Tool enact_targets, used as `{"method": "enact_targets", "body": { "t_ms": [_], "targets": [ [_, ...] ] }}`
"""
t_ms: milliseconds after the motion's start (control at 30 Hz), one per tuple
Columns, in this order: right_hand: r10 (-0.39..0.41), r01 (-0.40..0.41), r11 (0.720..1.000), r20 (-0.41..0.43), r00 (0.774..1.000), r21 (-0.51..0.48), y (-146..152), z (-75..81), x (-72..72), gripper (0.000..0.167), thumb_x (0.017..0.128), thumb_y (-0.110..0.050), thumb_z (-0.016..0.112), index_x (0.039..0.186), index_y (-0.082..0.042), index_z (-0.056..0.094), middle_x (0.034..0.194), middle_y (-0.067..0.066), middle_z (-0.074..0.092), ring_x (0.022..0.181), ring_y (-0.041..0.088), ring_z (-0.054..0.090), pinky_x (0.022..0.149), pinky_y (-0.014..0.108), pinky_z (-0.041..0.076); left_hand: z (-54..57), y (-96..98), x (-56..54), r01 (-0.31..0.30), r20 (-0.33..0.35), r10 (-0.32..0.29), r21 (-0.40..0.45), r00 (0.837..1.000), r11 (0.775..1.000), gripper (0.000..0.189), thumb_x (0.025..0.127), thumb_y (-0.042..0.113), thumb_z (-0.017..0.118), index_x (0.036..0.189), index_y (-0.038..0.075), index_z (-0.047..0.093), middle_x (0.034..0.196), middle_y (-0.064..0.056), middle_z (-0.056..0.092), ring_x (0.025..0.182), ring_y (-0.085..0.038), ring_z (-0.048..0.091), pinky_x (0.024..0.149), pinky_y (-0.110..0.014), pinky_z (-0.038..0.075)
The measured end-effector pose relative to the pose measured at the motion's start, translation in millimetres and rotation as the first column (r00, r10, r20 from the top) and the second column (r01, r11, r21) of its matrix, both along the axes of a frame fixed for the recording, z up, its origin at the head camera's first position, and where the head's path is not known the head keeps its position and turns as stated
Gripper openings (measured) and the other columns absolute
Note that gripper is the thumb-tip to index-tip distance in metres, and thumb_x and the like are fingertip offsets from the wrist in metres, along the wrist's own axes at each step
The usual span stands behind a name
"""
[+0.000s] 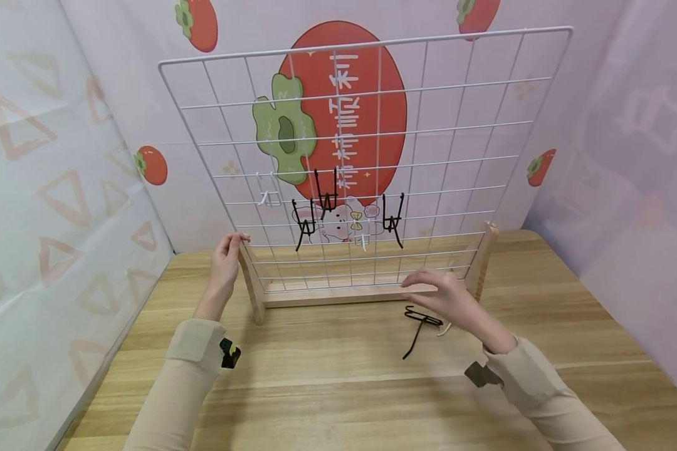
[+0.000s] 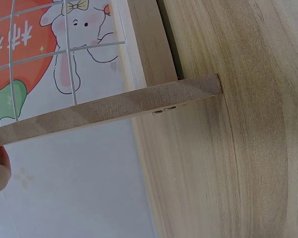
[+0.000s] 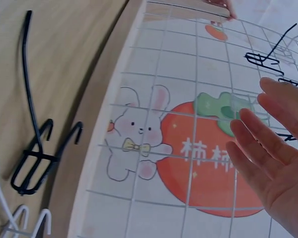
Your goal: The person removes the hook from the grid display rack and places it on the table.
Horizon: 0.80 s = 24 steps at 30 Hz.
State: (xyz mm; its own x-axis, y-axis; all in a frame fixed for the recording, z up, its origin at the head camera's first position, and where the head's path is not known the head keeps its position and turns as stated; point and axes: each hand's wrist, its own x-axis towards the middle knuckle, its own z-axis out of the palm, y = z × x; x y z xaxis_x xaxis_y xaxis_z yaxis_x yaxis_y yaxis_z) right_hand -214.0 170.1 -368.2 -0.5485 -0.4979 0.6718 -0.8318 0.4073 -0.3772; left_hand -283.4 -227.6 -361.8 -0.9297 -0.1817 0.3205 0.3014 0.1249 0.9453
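Note:
A white wire grid panel (image 1: 367, 133) leans back in a wooden stand (image 1: 338, 294). My left hand (image 1: 224, 262) grips the upper end of the stand's left post (image 1: 251, 279); in the left wrist view its fingers (image 2: 2, 157) show at the post's edge. With fingers apart and slightly bent, my right hand (image 1: 446, 300) hovers empty before the panel's lower right. Below it on the table lie a black hook (image 1: 420, 326) and a white hook (image 3: 21, 223), partly hidden by the hand in the head view. Three black hooks (image 1: 392, 222) and two white hooks (image 1: 363, 239) hang on the grid.
The wood-grain table (image 1: 327, 376) carries the stand. Close behind the panel hangs a pale backdrop (image 1: 457, 181) printed with a large red fruit and a rabbit. At the left a white sheet (image 1: 62, 188) with triangles borders the table. The stand's right post (image 1: 483, 260) rises beside the right hand.

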Motion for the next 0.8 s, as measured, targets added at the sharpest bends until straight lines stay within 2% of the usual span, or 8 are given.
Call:
{"method": "enact_targets", "body": {
  "t_ms": [133,367,467,600,800],
  "targets": [
    [-0.028,0.028,1.0,-0.005,1.0,-0.007,-1,9.0,-0.2,0.025,0.065,0.008,0.071,0.087,-0.002,0.064,0.085,0.005,0.065,0.08,0.02,0.061,0.072,0.023,0.048,-0.4,-0.3,-0.4,0.002,0.0,-0.002,0.009,1.0,1.0,0.031,0.095,0.024,0.035,0.101,-0.004,0.046,0.096,0.008,0.051,0.109,-0.007,0.039,0.101,-0.024,0.023],
    [-0.033,0.027,0.997,-0.086,0.996,-0.073,-3,24.0,-4.0,0.026,0.062,0.01,0.072,0.085,-0.001,0.065,0.083,0.006,0.066,0.079,0.02,0.061,0.078,0.012,0.042,-0.9,0.2,-1.2,0.004,-0.016,-0.004,0.01,1.0,1.0,0.029,0.095,0.023,0.036,0.099,-0.003,0.047,0.095,0.009,0.051,0.107,-0.006,0.04,0.1,-0.023,0.024],
    [-0.037,0.025,0.995,-0.117,0.992,-0.102,-4,30.9,-5.4,0.027,0.061,0.011,0.072,0.085,0.0,0.065,0.083,0.007,0.066,0.078,0.02,0.061,0.078,0.011,0.042,-0.2,0.4,-0.8,0.004,-0.013,-0.003,0.013,1.0,1.0,0.029,0.095,0.023,0.036,0.1,-0.004,0.047,0.094,0.01,0.052,0.107,-0.006,0.04,0.1,-0.023,0.024],
    [-0.052,0.03,0.99,-0.154,0.987,-0.138,-6,38.2,-6.5,0.029,0.06,0.012,0.073,0.086,0.002,0.065,0.083,0.009,0.066,0.078,0.021,0.061,0.078,0.013,0.043,3.6,2.1,2.1,0.01,-0.003,-0.01,0.031,1.0,0.999,0.028,0.096,0.021,0.036,0.099,-0.004,0.047,0.093,0.009,0.052,0.106,-0.006,0.04,0.1,-0.023,0.024],
    [-0.086,0.058,0.984,-0.165,0.982,-0.169,-6,46.5,-5.2,0.032,0.058,0.011,0.075,0.087,0.0,0.066,0.085,0.01,0.066,0.082,0.022,0.061,0.082,0.013,0.041,13.0,7.8,11.3,0.01,-0.009,-0.009,0.021,1.0,1.0,0.027,0.096,0.019,0.035,0.098,-0.006,0.046,0.092,0.009,0.053,0.105,-0.006,0.04,0.101,-0.027,0.023]
  ]
}}
